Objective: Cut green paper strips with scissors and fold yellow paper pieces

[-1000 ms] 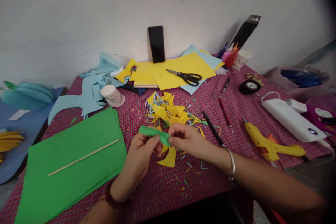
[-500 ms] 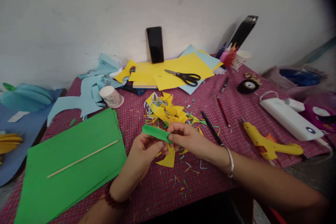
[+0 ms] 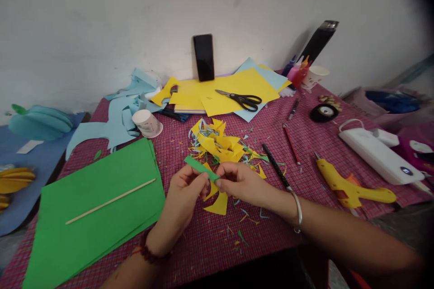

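Both hands hold one narrow strip of green paper (image 3: 198, 165) above the middle of the table. My left hand (image 3: 185, 192) pinches it between thumb and fingers near its middle, and its free end points up and left. At the strip's right end, my right hand (image 3: 239, 183) is closed on it with thumb and forefinger. Just behind and under the hands lies a heap of yellow, blue and green paper scraps (image 3: 220, 140). To the left is a stack of green paper sheets (image 3: 98, 207) with a thin wooden stick (image 3: 111, 201) across it.
Black-handled scissors (image 3: 246, 100) lie on yellow paper (image 3: 220, 104) at the back. A paper cup (image 3: 146, 123) stands left of the scraps. On the right are a pen (image 3: 276, 167), a red pencil (image 3: 291, 144), a yellow glue gun (image 3: 352, 185) and a white power strip (image 3: 379, 153).
The green strip has turned from its broad face to a narrower view. My left thumb has moved up onto it. The whole view has shifted slightly.
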Action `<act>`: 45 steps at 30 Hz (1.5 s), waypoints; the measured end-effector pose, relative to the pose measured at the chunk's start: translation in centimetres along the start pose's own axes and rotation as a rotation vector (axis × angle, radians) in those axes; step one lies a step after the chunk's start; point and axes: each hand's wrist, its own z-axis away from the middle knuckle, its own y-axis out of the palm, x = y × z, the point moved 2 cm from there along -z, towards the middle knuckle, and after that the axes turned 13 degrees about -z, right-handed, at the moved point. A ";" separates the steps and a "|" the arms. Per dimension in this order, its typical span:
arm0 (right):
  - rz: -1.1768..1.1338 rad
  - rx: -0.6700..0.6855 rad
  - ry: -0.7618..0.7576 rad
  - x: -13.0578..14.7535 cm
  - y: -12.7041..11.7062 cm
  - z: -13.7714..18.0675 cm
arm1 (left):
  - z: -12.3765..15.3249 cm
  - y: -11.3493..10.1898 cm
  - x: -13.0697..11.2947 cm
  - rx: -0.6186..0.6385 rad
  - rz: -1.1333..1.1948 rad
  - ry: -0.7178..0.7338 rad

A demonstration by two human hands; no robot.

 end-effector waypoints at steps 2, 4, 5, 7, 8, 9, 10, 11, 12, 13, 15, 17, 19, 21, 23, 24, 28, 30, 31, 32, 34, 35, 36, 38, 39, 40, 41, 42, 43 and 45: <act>0.006 -0.003 0.015 -0.1 0.0 0.0 | 0.0 -0.2 -0.2 -0.016 0.046 -0.013; -0.020 0.008 0.044 -0.2 0.1 0.0 | -0.2 -0.8 -0.6 -0.072 0.108 -0.001; -0.035 0.011 0.058 -0.2 0.1 0.1 | -0.4 -1.3 -0.9 -0.109 0.136 0.017; -0.056 0.005 0.075 -0.2 0.0 0.1 | -0.7 -2.3 -1.5 -0.187 0.181 0.066; -0.063 -0.001 0.080 -0.3 0.0 0.1 | -0.9 -2.9 -1.8 -0.229 0.201 0.092; -0.070 -0.006 0.082 -0.3 0.0 0.1 | -1.0 -3.3 -2.1 -0.269 0.222 0.114; -0.077 -0.010 0.081 -0.3 -0.1 0.1 | -1.1 -3.6 -2.3 -0.297 0.244 0.129; -0.083 -0.016 0.079 -0.3 -0.1 0.1 | -1.1 -3.8 -2.3 -0.304 0.258 0.134; -0.087 -0.021 0.075 -0.4 -0.1 0.0 | -1.1 -3.7 -2.3 -0.285 0.260 0.128; -0.088 -0.028 0.070 -0.4 -0.2 0.0 | -1.0 -3.5 -2.2 -0.244 0.248 0.110; -0.090 -0.042 0.058 -0.4 -0.2 -0.1 | -0.7 -2.5 -1.6 -0.108 0.185 0.049; -0.090 -0.041 0.042 -0.4 -0.2 -0.2 | -0.3 -1.1 -0.7 0.029 0.109 -0.004; -0.082 -0.034 0.018 -0.4 -0.1 -0.2 | 0.0 0.0 0.2 0.111 0.039 -0.028; -0.069 -0.030 0.005 -0.4 -0.1 -0.2 | 0.1 0.6 0.8 0.131 -0.014 -0.034; -0.065 -0.025 0.008 -0.5 0.0 -0.2 | 0.0 0.7 1.1 0.110 -0.037 -0.038; -0.063 -0.022 0.012 -0.5 -0.1 -0.1 | 0.0 0.6 1.1 0.094 -0.035 -0.038; -0.051 -0.022 0.002 -0.2 -0.3 0.0 | -0.2 0.1 0.6 0.042 0.018 -0.048; -0.053 -0.015 -0.032 0.0 -0.4 0.1 | -0.3 0.1 0.4 0.037 0.035 -0.057; -0.060 -0.009 -0.046 0.0 -0.4 0.0 | -0.3 0.1 0.3 0.038 0.035 -0.062; -0.069 -0.002 -0.048 0.0 -0.4 0.0 | -0.3 0.2 0.3 0.038 0.034 -0.064; -0.084 0.000 -0.024 -0.1 -0.3 -0.1 | -0.2 0.4 0.4 0.039 0.022 -0.059; -0.088 -0.003 -0.007 -0.2 -0.2 -0.1 | -0.1 0.4 0.5 0.043 0.014 -0.055; -0.085 -0.009 0.009 -0.3 -0.2 -0.2 | -0.1 0.5 0.5 0.047 0.007 -0.049; -0.065 -0.017 0.029 -0.4 -0.1 -0.2 | 0.0 0.3 0.4 0.042 0.003 -0.026; -0.056 -0.018 0.036 -0.4 0.0 -0.1 | -0.1 0.0 0.2 0.023 0.011 -0.008; -0.047 -0.019 0.042 -0.4 0.0 -0.1 | -0.1 -0.3 0.0 -0.009 0.028 0.015; -0.039 -0.019 0.045 -0.4 0.0 0.0 | -0.2 -0.8 -0.4 -0.048 0.048 0.040; -0.033 -0.017 0.045 -0.4 0.0 0.0 | -0.3 -1.2 -0.7 -0.089 0.068 0.066; -0.027 -0.014 0.041 -0.4 0.0 0.1 | -0.4 -1.7 -1.1 -0.123 0.085 0.086; -0.016 -0.006 0.028 -0.3 0.0 0.1 | -0.5 -2.3 -1.6 -0.158 0.099 0.107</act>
